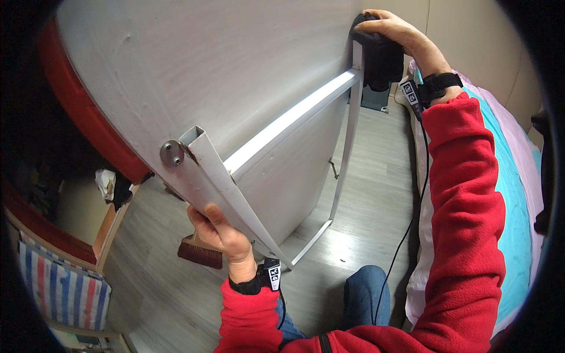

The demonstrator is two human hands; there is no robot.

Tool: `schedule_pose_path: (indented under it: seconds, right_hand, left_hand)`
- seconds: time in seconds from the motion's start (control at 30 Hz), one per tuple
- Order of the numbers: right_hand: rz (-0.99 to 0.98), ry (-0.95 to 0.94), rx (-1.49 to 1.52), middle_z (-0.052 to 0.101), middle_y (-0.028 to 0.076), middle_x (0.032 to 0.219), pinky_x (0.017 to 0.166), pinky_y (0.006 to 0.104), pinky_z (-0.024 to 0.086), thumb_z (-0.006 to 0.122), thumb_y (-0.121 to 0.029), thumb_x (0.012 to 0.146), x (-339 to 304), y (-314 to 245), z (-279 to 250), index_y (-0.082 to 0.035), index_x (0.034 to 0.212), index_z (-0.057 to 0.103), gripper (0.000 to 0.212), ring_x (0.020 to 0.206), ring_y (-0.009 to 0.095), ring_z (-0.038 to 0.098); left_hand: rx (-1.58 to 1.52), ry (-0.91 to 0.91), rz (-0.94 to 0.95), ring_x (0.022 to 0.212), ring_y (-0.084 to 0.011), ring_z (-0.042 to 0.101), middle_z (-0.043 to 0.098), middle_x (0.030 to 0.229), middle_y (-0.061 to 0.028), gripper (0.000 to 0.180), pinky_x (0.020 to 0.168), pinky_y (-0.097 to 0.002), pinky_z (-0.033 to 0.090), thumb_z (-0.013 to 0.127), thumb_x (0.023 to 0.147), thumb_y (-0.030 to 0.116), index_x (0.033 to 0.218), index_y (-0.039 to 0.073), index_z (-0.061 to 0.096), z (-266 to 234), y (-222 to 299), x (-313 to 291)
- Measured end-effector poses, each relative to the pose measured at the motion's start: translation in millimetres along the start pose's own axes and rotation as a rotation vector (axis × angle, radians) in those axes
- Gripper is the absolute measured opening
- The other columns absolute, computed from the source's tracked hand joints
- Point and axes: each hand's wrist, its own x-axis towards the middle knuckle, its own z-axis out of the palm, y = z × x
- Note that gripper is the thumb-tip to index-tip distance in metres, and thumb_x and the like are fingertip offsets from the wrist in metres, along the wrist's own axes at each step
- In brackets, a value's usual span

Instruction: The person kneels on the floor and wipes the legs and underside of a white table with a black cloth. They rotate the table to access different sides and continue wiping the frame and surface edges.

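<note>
A large pale board (176, 76) stands tilted in front of me, with a white square-tube metal frame (294, 117) against it. My left hand (222, 235) is closed round the lower edge of the board and frame, below a round metal disc (172, 153). Some of its fingers are hidden behind that edge. Up at the far right, my right hand (393, 28) is closed over a soft black item (382, 59), perhaps cloth or a bag, at the frame's upper end. Whether it also grips the tube beneath is hidden.
A brown-bristled brush (200, 253) lies on the grey plank floor (353, 259) beyond my left hand. On the left are a red-edged doorway or frame (88, 126) and a striped bag (65, 288). Turquoise and pink bedding (518, 194) lines the right side, and a black cable (406, 235) hangs from my right wrist.
</note>
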Motion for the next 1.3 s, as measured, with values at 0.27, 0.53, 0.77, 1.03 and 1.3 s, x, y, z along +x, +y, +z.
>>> schedule_pose_path:
  seconds: [0.27,0.53,0.77,1.03,1.3]
  right_hand:
    - [-0.045,0.071,0.049,0.065,0.003,0.085,0.063,0.0228,0.053,0.065,-0.023,0.083,3.0,11.1,5.5,-0.011,0.103,0.065,0.023,0.070,0.010,0.063]
    - [0.002,0.199,-0.024,0.071,0.012,0.108,0.090,0.0376,0.052,0.072,-0.029,0.082,-7.6,49.6,33.0,-0.010,0.116,0.071,0.039,0.098,0.025,0.066]
    - [0.287,0.232,0.277,0.067,0.006,0.093,0.077,0.0289,0.051,0.067,-0.019,0.080,-93.2,95.8,78.9,-0.008,0.112,0.069,0.034,0.085,0.015,0.063]
    - [-0.283,0.355,0.117,0.059,0.007,0.104,0.083,0.0272,0.049,0.061,-0.008,0.078,-186.6,-24.3,71.6,-0.003,0.113,0.056,0.036,0.092,0.014,0.059]
    - [-0.448,0.390,0.074,0.058,0.012,0.094,0.078,0.0336,0.051,0.068,-0.007,0.074,-201.1,-125.6,113.3,-0.003,0.104,0.057,0.032,0.084,0.026,0.061]
  left_hand:
    - [-0.023,-0.002,0.013,0.106,-0.0157,0.050,0.054,0.115,-0.0063,0.052,0.095,-0.0334,0.040,0.048,0.103,0.049,0.123,0.001,0.050,-0.9,-2.4,0.6]
    - [-0.027,0.010,0.017,0.103,-0.0148,0.050,0.055,0.112,-0.0062,0.052,0.092,-0.0316,0.041,0.049,0.103,0.049,0.120,0.000,0.050,0.2,-0.3,0.3]
    - [-0.012,0.037,0.033,0.097,-0.0153,0.051,0.057,0.107,-0.0080,0.047,0.087,-0.0290,0.043,0.050,0.103,0.043,0.118,-0.001,0.049,-1.3,-4.5,-1.3]
    - [0.032,0.028,0.093,0.093,-0.0140,0.051,0.056,0.102,-0.0052,0.045,0.086,-0.0282,0.042,0.049,0.104,0.044,0.114,0.000,0.051,-4.9,-11.7,-0.1]
    - [-0.029,-0.038,0.050,0.099,-0.0118,0.049,0.054,0.111,-0.0024,0.044,0.091,-0.0274,0.041,0.046,0.105,0.044,0.122,0.003,0.047,-5.8,-11.3,-1.0]
